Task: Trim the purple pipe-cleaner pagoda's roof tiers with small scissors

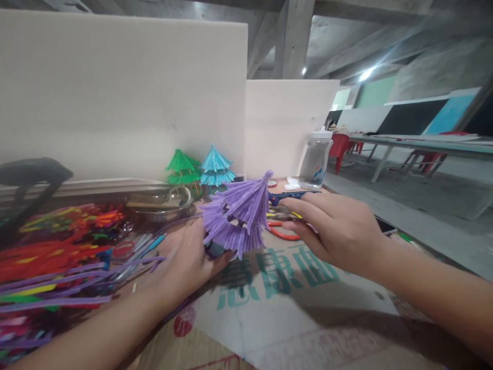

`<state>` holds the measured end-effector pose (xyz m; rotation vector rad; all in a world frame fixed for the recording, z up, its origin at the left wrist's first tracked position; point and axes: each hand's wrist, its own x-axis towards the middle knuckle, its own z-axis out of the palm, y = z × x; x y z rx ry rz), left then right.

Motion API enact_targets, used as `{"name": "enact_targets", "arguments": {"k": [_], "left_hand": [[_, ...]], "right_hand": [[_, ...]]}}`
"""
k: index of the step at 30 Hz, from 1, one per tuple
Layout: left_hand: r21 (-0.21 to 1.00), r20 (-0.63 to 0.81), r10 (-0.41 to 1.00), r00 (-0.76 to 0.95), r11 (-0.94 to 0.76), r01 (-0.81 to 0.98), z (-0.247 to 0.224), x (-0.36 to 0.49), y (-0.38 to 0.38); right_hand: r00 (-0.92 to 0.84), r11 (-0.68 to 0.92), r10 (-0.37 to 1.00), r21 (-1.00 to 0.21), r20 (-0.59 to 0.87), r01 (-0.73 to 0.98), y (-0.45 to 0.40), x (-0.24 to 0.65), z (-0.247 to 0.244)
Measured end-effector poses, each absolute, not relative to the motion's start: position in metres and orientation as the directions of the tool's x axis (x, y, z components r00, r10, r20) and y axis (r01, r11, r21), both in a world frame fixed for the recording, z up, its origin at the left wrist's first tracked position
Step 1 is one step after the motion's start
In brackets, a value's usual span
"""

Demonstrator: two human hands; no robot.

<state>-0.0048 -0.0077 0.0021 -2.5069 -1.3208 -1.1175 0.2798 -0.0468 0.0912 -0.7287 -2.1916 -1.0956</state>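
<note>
A purple model pavilion with a two-tiered roof of pipe cleaners (246, 210) is held up in my left hand (188, 252), whose fingers are wrapped round its lower part. The model leans, with its peak toward the upper right. My right hand (331, 223) reaches over the tools behind it, thumb and index finger apart. Grey-jawed pliers with yellow on the handles (283, 216) lie between those fingertips; whether they touch is hard to tell. Just below is a red-orange looped handle (285, 234).
Green (181, 167) and blue (216, 167) pipe-cleaner pavilions stand at the back by a white partition (123, 97). Many loose pipe cleaners (50, 257) cover the left side, near a metal bowl (159, 208). A clear water bottle (315, 159) stands behind my right hand. A printed sheet (277, 308) covers the front.
</note>
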Motion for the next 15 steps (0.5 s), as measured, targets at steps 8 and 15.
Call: {"name": "enact_targets", "arguments": {"k": [8,15], "left_hand": [[0.268,0.669,0.660,0.342,-0.643,0.717,0.0014,-0.0042,-0.0060],[0.230,0.631,0.671,0.390,-0.642,0.731,0.0075,-0.0017,-0.0113]], "right_hand": [[-0.700,0.469,0.205,0.559,0.684,0.684,-0.0384,0.2820,0.0863],[-0.697,0.468,0.228,0.551,0.680,0.691,-0.0447,0.2804,0.0890]]}}
